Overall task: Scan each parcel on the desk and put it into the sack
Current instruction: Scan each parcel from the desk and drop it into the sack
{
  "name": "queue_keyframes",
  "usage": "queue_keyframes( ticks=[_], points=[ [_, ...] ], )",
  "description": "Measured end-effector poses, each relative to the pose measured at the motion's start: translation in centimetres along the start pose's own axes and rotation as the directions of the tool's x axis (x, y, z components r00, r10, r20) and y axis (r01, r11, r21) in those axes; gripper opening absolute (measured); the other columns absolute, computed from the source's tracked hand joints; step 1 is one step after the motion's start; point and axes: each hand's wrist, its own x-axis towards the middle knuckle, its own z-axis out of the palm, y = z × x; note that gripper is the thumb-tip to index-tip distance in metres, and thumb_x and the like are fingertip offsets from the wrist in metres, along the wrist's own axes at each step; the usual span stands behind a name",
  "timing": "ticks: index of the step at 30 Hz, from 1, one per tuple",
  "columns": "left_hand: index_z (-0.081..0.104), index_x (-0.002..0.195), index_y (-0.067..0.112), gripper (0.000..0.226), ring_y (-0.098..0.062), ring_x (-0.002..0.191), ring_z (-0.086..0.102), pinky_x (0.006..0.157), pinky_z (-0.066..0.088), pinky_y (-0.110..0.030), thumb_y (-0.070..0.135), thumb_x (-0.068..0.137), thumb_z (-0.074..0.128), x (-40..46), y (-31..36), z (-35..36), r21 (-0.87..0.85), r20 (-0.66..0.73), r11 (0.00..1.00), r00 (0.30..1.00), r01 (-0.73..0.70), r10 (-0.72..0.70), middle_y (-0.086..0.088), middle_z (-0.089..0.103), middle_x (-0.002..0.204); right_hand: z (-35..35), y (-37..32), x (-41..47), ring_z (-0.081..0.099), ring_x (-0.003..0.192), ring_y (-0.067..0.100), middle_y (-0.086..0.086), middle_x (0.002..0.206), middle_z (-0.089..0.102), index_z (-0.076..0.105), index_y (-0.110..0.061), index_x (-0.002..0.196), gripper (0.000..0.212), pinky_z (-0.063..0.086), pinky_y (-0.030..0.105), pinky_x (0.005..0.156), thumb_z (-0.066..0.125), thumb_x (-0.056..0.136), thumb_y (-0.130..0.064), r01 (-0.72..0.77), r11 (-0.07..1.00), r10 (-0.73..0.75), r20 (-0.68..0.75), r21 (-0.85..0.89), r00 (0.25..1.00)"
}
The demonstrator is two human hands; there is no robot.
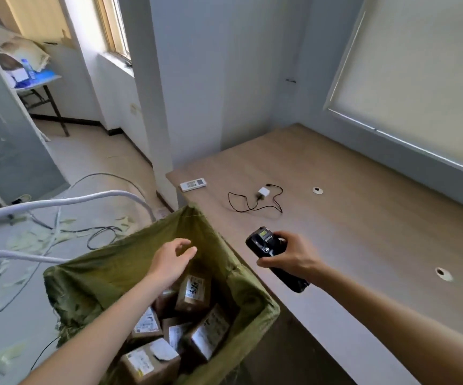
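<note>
A green sack (108, 273) stands open beside the wooden desk (363, 218). Several brown cardboard parcels (194, 293) with white labels lie inside it. My left hand (173, 258) hovers over the sack's mouth, fingers spread, holding nothing. My right hand (288, 254) is over the desk's left part and grips a black handheld scanner (263, 241), its small screen facing up. No parcel shows on the desk.
On the desk lie a white remote (193, 184), a white charger with a black cable (262, 194) and two round cable holes (317, 190). White hoses (58, 202), cables and paper scraps litter the floor at left. A folding table (38, 84) stands far left.
</note>
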Motion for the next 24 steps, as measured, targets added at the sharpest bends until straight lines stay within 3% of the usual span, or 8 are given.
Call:
queue_keyframes(
  ticks=[4,7,11,13,19,24],
  points=[
    [0.063,0.129,0.028,0.039,-0.022,0.138,0.043,0.113,0.036,-0.043,0.046,0.094,0.062,-1.7,8.1,2.6,0.060,0.038,0.973,0.974,-0.224,0.222,0.000,0.048,0.149,-6.8,2.6,-5.4,0.070,0.077,0.006,-0.012,0.089,0.073,0.068,-0.032,0.110,0.055,0.060,0.028,0.071,0.091,0.062,-0.046,-0.070,0.997,0.066,-0.140,-0.026,0.988],
    [0.060,0.131,0.034,0.044,-0.023,0.145,0.035,0.115,0.032,-0.049,0.054,0.092,0.061,-4.4,14.7,5.6,0.084,0.111,0.941,0.942,-0.327,0.317,0.004,0.035,0.158,-12.3,5.2,-10.8,0.068,0.073,0.003,-0.014,0.082,0.073,0.072,-0.030,0.107,0.051,0.050,0.019,0.059,0.089,0.061,-0.047,-0.139,0.989,0.122,-0.260,-0.051,0.958],
    [0.063,0.131,0.023,0.046,-0.018,0.135,0.047,0.109,0.036,-0.031,0.045,0.091,0.067,-9.6,23.3,11.0,0.022,0.190,0.876,0.863,-0.481,0.469,0.002,0.052,0.145,-19.4,9.3,-19.6,0.069,0.079,0.009,-0.013,0.084,0.074,0.073,-0.033,0.100,0.046,0.056,0.026,0.070,0.086,0.060,-0.051,-0.242,0.970,0.206,-0.403,-0.039,0.892],
    [0.063,0.133,0.021,0.047,-0.018,0.132,0.050,0.107,0.038,-0.029,0.042,0.091,0.068,-13.2,27.5,14.3,0.001,0.239,0.851,0.827,-0.525,0.510,0.001,0.057,0.141,-22.6,11.9,-24.8,0.070,0.082,0.013,-0.011,0.085,0.074,0.073,-0.032,0.097,0.044,0.057,0.031,0.074,0.086,0.060,-0.051,-0.282,0.959,0.245,-0.464,-0.010,0.851],
    [0.054,0.142,0.018,0.057,-0.020,0.124,0.057,0.103,0.042,-0.030,0.040,0.092,0.068,-27.7,37.7,27.3,-0.145,0.427,0.784,0.677,-0.604,0.600,-0.006,0.064,0.132,-29.5,21.6,-43.9,0.069,0.081,0.011,-0.011,0.087,0.074,0.072,-0.033,0.100,0.046,0.058,0.027,0.073,0.087,0.061,-0.053,-0.449,0.889,0.404,-0.604,0.084,0.687],
    [0.048,0.146,0.018,0.064,-0.020,0.115,0.060,0.099,0.047,-0.031,0.048,0.092,0.066,-40.2,42.2,39.1,-0.225,0.596,0.723,0.495,-0.653,0.632,-0.005,0.066,0.126,-31.8,29.8,-60.2,0.068,0.083,0.011,-0.008,0.094,0.075,0.073,-0.031,0.107,0.057,0.057,0.026,0.073,0.088,0.058,-0.057,-0.617,0.760,0.571,-0.665,0.206,0.482]
  ],
)
